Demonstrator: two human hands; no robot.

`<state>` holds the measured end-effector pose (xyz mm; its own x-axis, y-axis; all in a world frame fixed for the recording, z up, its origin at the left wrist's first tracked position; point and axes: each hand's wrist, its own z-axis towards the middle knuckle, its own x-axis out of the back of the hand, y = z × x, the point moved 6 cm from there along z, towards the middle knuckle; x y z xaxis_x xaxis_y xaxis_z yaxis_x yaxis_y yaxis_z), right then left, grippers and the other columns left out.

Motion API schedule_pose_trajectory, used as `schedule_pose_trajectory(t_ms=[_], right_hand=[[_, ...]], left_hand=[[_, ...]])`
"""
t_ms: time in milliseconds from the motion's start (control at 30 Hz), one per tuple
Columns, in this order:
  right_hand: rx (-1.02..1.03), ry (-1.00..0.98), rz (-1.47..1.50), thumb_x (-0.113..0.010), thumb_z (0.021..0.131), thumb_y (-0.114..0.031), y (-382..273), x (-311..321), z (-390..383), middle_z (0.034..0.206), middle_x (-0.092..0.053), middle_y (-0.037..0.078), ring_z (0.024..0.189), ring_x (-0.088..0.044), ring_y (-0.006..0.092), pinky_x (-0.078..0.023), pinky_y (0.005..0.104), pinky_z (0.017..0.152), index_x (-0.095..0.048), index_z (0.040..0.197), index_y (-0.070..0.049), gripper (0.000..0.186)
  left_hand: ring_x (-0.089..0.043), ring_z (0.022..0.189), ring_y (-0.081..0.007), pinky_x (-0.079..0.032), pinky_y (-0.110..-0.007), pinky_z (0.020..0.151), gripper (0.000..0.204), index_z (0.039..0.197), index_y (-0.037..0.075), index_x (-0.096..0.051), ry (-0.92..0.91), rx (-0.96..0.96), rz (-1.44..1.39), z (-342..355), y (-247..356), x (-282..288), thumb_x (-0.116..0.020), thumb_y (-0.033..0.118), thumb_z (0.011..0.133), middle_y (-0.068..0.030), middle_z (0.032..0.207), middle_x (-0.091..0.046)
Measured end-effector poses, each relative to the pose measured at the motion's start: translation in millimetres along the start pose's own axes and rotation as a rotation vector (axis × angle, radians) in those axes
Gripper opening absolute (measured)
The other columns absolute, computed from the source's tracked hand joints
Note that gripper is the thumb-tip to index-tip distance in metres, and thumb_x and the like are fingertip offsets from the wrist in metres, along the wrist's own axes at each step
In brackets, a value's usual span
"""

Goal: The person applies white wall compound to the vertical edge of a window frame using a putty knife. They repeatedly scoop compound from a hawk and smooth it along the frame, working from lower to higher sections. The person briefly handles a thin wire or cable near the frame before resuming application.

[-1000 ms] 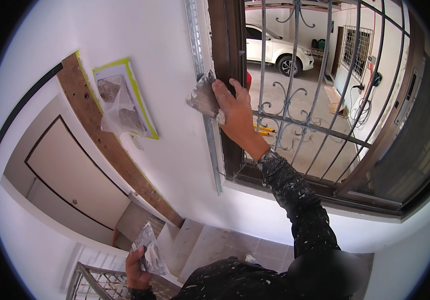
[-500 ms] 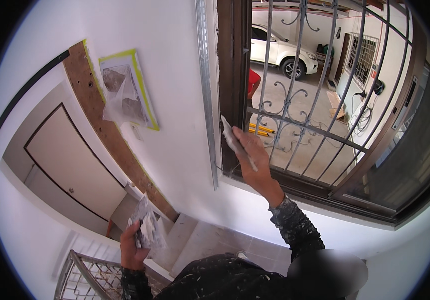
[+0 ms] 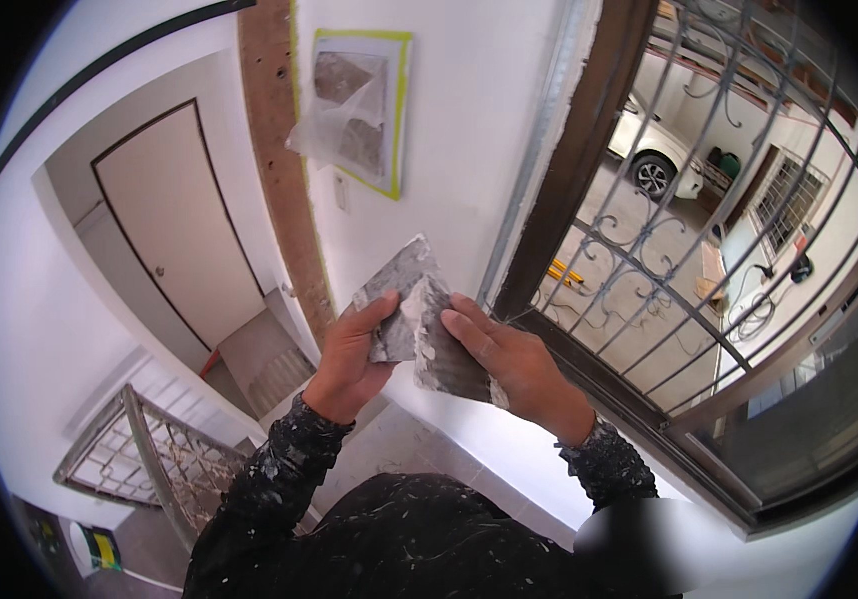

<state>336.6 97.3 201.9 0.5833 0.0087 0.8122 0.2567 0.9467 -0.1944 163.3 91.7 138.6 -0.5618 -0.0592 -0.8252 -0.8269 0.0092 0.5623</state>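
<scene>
In front of my chest, my left hand [image 3: 347,361] is closed on a flat grey plate [image 3: 401,272] smeared with white putty, thumb on its face. My right hand [image 3: 529,374] grips a broad grey putty knife [image 3: 452,367], its fingers along the top and the handle hidden. The knife's putty-crusted edge meets the plate, and a lump of white putty [image 3: 416,307] lies where the two come together. Both sleeves are dark and spattered with white.
To the right is a brown window frame [image 3: 574,150] with metal bars; a white car [image 3: 649,150] stands beyond. A panel edged in yellow tape [image 3: 401,110], partly under plastic film, is on the wall ahead. At left are a door [image 3: 174,230] and a stair railing [image 3: 139,439].
My right hand has come away from the window frame's edge, down and inward. My left hand has risen with the plate, and the two tools now meet. The view has turned rightward relative to the wall.
</scene>
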Motion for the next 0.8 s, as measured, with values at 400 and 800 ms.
schedule_pose_trajectory(t_ms=[400, 800], right_hand=[[-0.175, 0.023, -0.452, -0.062, 0.078, 0.004, 88.1, 10.9, -6.5, 0.140, -0.052, 0.026, 0.124, -0.057, 0.0379, -0.051, 0.0415, 0.101, -0.049, 0.141, -0.004, 0.065], [-0.074, 0.808, -0.641, -0.071, 0.076, -0.004, 155.3, 160.3, 116.6, 0.142, -0.053, 0.017, 0.134, -0.044, 0.0437, -0.031, 0.0531, 0.114, -0.047, 0.141, -0.003, 0.069]], left_hand=[[-0.068, 0.105, -0.0224, -0.054, -0.040, 0.095, 0.033, 0.127, 0.001, -0.057, -0.010, -0.011, -0.038, -34.5, 24.3, 23.9, -0.058, 0.019, 0.099, -0.0093, 0.117, -0.069], [-0.070, 0.103, -0.0237, -0.057, -0.037, 0.092, 0.033, 0.127, 0.000, -0.058, 0.017, -0.101, -0.072, -54.7, 34.0, 35.8, -0.060, 0.013, 0.096, -0.0120, 0.117, -0.070]])
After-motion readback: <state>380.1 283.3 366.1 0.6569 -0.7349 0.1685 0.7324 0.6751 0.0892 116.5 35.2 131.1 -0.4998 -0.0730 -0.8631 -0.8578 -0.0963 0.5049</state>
